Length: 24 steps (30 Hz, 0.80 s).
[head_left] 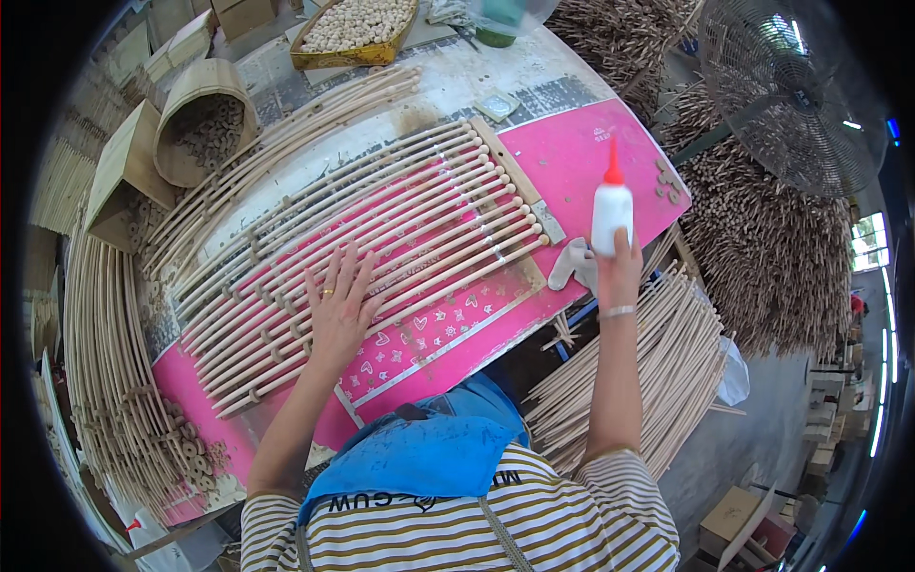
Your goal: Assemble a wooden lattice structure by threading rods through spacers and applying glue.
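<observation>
A row of pale wooden rods (pixel 429 246) lies side by side on a pink patterned board, with round wooden balls (pixel 515 202) at their right ends near a wooden strip (pixel 505 162). Small wooden rings (pixel 276 353) sit around several rods toward their left ends. My left hand (pixel 339 303) rests on the rods, fingers spread and a ring on one of them. Raised at the right, my right hand (pixel 621 275) is closed around the lower part of a white squeeze bottle (pixel 612 212), whose red nozzle points up. Beside it lies a crumpled whitish glove or cloth (pixel 572 263).
A yellow tray (pixel 355 57) of wooden balls stands at the back. A tipped round tub (pixel 205 124) holds rings at the left, near more rods (pixel 107 362). Bundled rods (pixel 639 381) lie low at the right, with a large fan (pixel 796 95) beyond. Loose rings (pixel 670 181) sit on the pink board.
</observation>
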Each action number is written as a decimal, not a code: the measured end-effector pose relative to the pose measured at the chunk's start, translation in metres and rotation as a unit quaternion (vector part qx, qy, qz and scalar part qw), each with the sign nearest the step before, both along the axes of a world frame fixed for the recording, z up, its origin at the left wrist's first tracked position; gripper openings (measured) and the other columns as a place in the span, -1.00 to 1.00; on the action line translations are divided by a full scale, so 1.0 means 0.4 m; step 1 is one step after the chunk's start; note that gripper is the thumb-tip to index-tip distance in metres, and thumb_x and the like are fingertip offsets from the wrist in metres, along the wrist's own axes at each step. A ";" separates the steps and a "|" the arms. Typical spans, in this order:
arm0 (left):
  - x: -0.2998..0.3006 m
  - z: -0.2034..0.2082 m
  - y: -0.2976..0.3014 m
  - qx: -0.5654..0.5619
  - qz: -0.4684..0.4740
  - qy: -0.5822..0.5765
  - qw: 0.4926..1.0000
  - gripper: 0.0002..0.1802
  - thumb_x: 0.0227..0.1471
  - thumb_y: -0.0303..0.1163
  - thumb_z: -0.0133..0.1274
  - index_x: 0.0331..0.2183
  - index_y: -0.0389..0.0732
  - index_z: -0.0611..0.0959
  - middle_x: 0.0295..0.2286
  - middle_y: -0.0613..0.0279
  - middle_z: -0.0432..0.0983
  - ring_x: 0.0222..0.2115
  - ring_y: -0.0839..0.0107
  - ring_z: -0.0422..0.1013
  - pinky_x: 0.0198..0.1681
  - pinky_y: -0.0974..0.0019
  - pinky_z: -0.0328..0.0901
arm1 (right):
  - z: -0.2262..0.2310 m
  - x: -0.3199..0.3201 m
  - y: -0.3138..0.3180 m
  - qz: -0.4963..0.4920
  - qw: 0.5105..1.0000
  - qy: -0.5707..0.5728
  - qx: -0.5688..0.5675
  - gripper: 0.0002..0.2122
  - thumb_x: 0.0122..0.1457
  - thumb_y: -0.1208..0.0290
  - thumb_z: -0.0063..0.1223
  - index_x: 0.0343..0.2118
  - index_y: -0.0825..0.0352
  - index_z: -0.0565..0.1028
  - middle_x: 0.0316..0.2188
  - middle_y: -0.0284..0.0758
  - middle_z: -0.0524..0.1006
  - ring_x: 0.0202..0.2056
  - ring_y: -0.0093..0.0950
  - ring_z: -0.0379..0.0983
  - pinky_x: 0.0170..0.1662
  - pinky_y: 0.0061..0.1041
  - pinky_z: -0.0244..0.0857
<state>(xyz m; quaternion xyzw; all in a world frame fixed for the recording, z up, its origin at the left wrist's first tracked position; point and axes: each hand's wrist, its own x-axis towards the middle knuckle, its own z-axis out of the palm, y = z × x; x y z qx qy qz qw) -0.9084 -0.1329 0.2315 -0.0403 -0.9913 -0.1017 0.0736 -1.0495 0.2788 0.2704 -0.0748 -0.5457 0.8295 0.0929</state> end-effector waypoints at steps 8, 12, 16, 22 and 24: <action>0.194 0.088 -0.093 0.101 0.118 0.042 0.987 -0.40 0.29 -0.27 0.04 0.31 -0.16 0.44 0.29 0.08 0.34 0.35 0.07 0.18 0.45 -0.08 -0.09 | -0.142 -0.435 -0.043 0.058 0.989 0.065 0.116 -0.54 0.04 0.54 0.45 0.01 0.40 0.49 -0.09 -0.32 0.59 -0.05 -0.49 0.53 0.06 -0.43 0.41; 0.342 0.095 -0.140 0.123 0.191 0.066 0.971 -0.44 0.16 -0.41 0.16 0.20 -0.18 0.57 0.16 0.04 0.48 0.21 0.04 0.35 0.30 0.03 0.19 | -0.286 -0.577 0.000 0.046 0.965 0.070 0.248 -0.47 0.01 0.62 0.45 0.07 0.37 0.46 -0.06 -0.32 0.61 -0.07 -0.45 0.57 0.06 -0.39 0.47; 0.430 0.092 -0.177 0.092 0.243 0.058 0.964 -0.47 0.09 -0.44 0.21 0.13 -0.17 0.61 0.04 0.07 0.55 0.07 0.03 0.43 0.16 0.02 0.29 | -0.291 -0.611 0.057 0.104 0.902 0.103 0.406 -0.32 0.00 0.43 0.53 0.16 0.43 0.36 0.05 -0.20 0.54 0.08 -0.34 0.49 0.20 -0.30 0.36; 0.444 0.070 -0.208 0.056 0.223 0.051 0.972 -0.54 0.05 -0.35 0.25 0.03 -0.15 0.65 -0.03 0.18 0.56 0.02 0.13 0.43 0.13 0.08 0.27 | -0.048 -0.266 -0.050 0.040 0.895 0.157 0.416 -0.50 0.23 0.40 0.32 0.19 0.44 0.44 0.03 -0.16 0.59 0.02 -0.37 0.54 0.10 -0.32 0.41; 0.445 0.059 -0.212 0.040 0.193 0.047 0.979 -0.55 0.05 -0.35 0.25 0.02 -0.15 0.66 -0.04 0.15 0.56 0.02 0.11 0.44 0.11 0.05 0.29 | -0.014 -0.097 -0.117 0.185 0.921 0.082 0.332 -0.59 0.26 0.41 0.28 0.13 0.42 0.50 -0.01 -0.16 0.63 -0.02 -0.37 0.57 0.07 -0.32 0.42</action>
